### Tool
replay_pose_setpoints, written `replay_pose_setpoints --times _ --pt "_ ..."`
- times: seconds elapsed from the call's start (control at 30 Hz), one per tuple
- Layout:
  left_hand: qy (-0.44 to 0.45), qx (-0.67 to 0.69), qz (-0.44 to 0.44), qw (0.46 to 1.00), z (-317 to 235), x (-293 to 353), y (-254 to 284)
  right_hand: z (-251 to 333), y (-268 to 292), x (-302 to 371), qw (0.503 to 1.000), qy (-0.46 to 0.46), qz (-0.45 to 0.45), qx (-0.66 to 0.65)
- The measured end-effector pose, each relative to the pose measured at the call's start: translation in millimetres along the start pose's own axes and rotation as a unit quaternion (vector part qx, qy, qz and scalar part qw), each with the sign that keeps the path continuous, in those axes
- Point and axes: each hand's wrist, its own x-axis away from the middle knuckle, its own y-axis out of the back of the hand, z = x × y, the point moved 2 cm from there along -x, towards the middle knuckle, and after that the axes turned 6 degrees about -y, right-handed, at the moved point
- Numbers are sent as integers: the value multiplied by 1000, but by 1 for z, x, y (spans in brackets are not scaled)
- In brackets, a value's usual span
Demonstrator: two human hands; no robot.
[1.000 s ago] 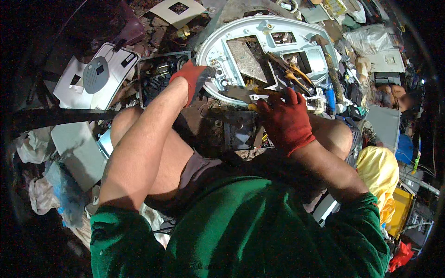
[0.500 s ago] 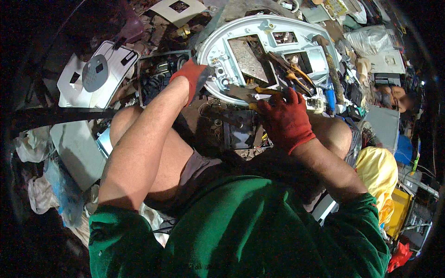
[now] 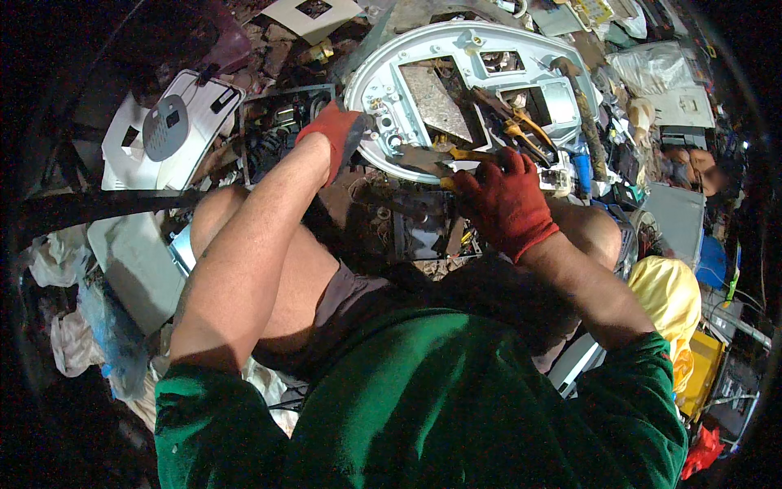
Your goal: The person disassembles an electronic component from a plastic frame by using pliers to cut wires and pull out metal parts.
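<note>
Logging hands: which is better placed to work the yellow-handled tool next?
Probably the right hand: it holds the yellow-handled tool at the white panel; the left hand, at the panel's edge, shows none.

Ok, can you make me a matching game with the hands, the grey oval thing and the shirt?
Things:
1. left hand
2. right hand
3. grey oval cover
4. shirt

Places, colours and states:
A. lying on a white panel
B. green
C. at the left edge of the big rounded frame
D. holding yellow-handled pliers

Right pairs: 1-C, 2-D, 3-A, 4-B
</note>
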Motion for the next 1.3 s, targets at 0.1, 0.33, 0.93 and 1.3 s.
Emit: replay_pose_setpoints --times 0.1,0.33,0.93,1.3 --pt "-30 -2 3 1000 10 -13 6 1 -2 -4 1000 1 5 -9" --pt "-67 26 7 997 20 -18 5 2 8 -12 997 34 21 -63" --pt "-55 -195 -17 979 -20 11 -3 -65 27 -149 895 216 193 -339" --pt "49 -42 12 998 -23 1 -3 -10 106 -192 880 454 90 106"
